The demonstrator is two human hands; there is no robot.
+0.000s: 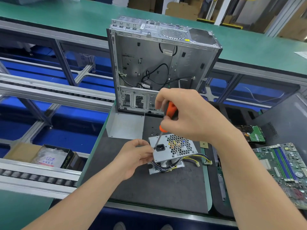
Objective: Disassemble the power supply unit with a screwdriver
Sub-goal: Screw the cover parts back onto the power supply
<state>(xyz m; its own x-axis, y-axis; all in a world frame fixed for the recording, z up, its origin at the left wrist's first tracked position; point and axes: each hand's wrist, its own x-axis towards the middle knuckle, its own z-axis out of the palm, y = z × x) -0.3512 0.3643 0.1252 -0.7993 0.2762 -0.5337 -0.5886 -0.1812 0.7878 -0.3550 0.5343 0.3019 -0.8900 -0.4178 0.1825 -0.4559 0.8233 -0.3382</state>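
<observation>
Right hand (187, 115) clamps orange-handled screwdriver (170, 112), tip on silver vented-metal PSU box (176, 146), left hand (134, 156) gripping its edge; cover on, so disassy. looks barely begun.

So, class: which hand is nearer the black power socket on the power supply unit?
Left. The left hand holds the power supply unit by its edge, right beside the socket; the right hand is higher up, gripping the screwdriver handle.

The black box (70, 158) at lower left bears "PRIME" in pale letters on its side. The bag (48, 159) in it carries blue and red print, too blurred to read.
</observation>
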